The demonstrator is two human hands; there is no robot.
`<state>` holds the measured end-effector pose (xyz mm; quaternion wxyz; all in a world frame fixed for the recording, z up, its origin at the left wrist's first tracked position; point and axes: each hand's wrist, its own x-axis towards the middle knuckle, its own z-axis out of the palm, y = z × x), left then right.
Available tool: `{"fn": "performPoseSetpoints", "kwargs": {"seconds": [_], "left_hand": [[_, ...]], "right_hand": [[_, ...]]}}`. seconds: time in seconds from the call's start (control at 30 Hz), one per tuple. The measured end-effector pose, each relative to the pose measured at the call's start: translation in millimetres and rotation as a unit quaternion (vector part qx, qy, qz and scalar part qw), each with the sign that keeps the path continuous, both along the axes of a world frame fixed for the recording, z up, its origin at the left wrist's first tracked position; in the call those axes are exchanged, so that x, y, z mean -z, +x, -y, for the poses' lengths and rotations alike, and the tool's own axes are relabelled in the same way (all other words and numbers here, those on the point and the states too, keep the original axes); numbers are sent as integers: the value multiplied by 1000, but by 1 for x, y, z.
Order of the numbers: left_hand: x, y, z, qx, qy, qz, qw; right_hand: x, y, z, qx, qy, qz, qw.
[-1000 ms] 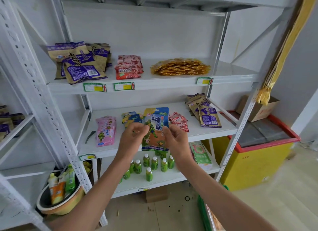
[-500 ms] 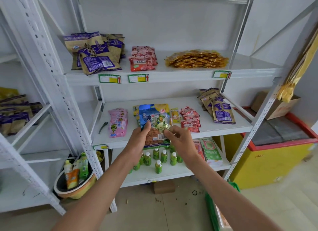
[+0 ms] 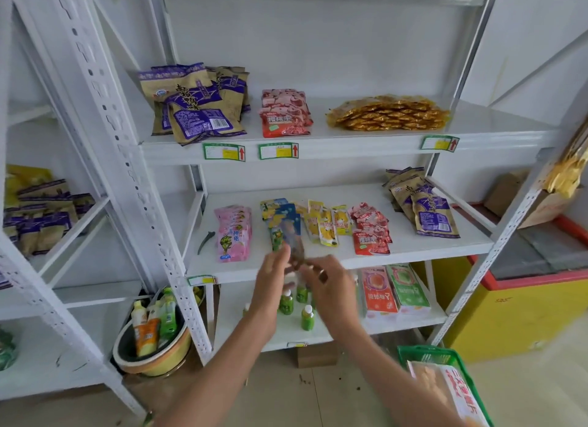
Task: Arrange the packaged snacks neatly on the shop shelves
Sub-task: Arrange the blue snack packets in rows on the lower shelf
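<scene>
A blue snack packet (image 3: 288, 232), judged light, thin and floppy, is pinched at its lower edge between the left hand (image 3: 272, 275) and right hand (image 3: 327, 281) above the middle shelf (image 3: 413, 251), best supported by both sides.

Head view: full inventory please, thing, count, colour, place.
purple packs: a stack, tan-purple, top shelf left; more middle shelf right and on the left rack
red packs: a stack, top shelf centre; another middle shelf
gold packs: a pile, top shelf right
pink packs: a stack, middle shelf left
yellow packs: several, middle shelf centre
blue pack: one, held at the middle shelf's front
bottles: several, green, bottom shelf
left hand: touches blue pack, blurred
right hand: at the blue pack's lower end, blurred
</scene>
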<state>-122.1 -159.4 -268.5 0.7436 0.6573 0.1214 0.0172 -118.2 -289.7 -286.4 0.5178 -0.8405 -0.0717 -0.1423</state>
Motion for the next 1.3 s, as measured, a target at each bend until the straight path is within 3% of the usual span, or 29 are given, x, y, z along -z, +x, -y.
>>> {"fn": "performPoseSetpoints", "kwargs": {"seconds": [0.13, 0.3, 0.53, 0.63, 0.7, 0.83, 0.93, 1.07, 1.13, 1.23, 1.3], "left_hand": [[31, 18, -6, -12, 41, -8, 999], [54, 45, -31, 21, 71, -39, 996], [80, 139, -48, 39, 99, -53, 993], [95, 180, -51, 36, 159, -51, 985], [109, 208, -53, 55, 229, -41, 971], [149, 250, -56, 47, 437, -17, 898], [175, 266, -56, 30, 510, 15, 860], [195, 267, -55, 0, 551, 24, 834], [197, 267, -56, -9, 568, 47, 822], [204, 266, -59, -15, 598, 71, 798], [212, 266, -57, -20, 596, 93, 798]], "right_hand": [[27, 4, -18, -33, -27, -3, 999], [50, 38, -2, 18, -42, -134, 990], [79, 149, -3, -13, -65, -198, 978], [99, 207, -3, -24, -69, -216, 974], [112, 240, -5, -31, -96, -228, 968], [133, 287, -12, -30, -153, -245, 957], [143, 307, -11, -40, -195, -253, 947], [126, 331, 4, -59, -196, -304, 930], [109, 360, 9, -40, -227, -270, 935], [82, 429, -14, 32, -254, -145, 956], [70, 483, -44, 23, -285, -106, 952]]}}
